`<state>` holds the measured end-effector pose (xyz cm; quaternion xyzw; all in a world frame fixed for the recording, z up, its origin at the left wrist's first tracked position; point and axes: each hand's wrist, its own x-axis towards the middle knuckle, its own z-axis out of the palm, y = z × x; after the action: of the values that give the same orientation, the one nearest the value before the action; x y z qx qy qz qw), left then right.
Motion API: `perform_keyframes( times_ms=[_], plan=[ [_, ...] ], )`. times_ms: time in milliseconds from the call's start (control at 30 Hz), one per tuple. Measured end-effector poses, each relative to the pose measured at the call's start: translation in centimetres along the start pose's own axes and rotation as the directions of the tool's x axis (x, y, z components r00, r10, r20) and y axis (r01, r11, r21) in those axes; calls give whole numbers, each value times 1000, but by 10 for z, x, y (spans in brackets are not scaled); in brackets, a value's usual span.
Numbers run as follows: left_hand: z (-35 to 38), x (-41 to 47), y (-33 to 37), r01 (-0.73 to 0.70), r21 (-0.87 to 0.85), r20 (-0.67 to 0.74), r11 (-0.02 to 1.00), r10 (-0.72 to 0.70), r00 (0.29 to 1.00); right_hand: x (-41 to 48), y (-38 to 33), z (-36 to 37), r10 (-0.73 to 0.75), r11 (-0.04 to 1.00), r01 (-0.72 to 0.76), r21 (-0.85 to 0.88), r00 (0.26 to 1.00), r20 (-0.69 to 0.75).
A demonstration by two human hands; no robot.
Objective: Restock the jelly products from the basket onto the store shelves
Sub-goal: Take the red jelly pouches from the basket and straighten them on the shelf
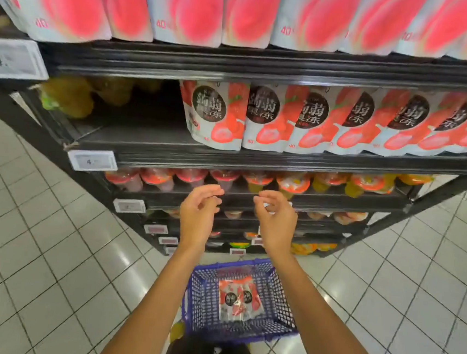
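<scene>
Red-white shelf pouches [212, 115] read 蒟蒻果冻 and "40". Empty now, left hand [199, 213] and right hand [275, 222] hover apart; nearer, one pouch [239, 298] lies in the blue basket [203, 296].

Both hands are up in front of the body, side by side at about the same height, and neither one is holding anything. The left hand [198, 216] shows its back to the camera, fingers [211, 192] loosely curled and tipped inward toward the other hand, thumb close beneath them. The right hand [274, 225] mirrors it, bent over in a loose hook pointing left, thumb near the fingertips. There's a clear gap between the two sets of fingertips. The left forearm [152, 297] and right forearm [324, 314], both bare, rise from the lower edge and angle inward, closer together at the wrists.
</scene>
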<state>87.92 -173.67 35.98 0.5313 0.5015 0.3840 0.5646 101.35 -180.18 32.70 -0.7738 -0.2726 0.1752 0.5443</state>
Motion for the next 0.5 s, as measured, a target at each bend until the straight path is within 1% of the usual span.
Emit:
perform_keyframes(
  times_ms=[133, 233, 367, 400, 467, 500],
  plan=[
    [3, -20, -64, 149, 90, 50, 985, -154, 987, -22, 57, -16, 157, 983, -143, -112, 980, 126],
    [0, -36, -126, 268, 158, 87, 950, -284, 955, -42, 106, -24, 267, 952, -230, -201, 946, 182],
    [-10, -55, -217, 419, 240, 101, 876, -452, 886, -74, 181, -27, 482, 853, -413, -319, 858, 176],
    [-12, -58, -241, 444, 259, 101, 858, -481, 871, -80, 204, -26, 508, 837, -438, -328, 845, 166],
    [-18, -65, -289, 468, 309, 118, 828, -522, 845, -92, 247, -25, 571, 793, -485, -368, 802, 175],
    [-21, -67, -311, 467, 340, 132, 817, -533, 836, -97, 264, -24, 614, 764, -523, -377, 769, 177]
  ],
)
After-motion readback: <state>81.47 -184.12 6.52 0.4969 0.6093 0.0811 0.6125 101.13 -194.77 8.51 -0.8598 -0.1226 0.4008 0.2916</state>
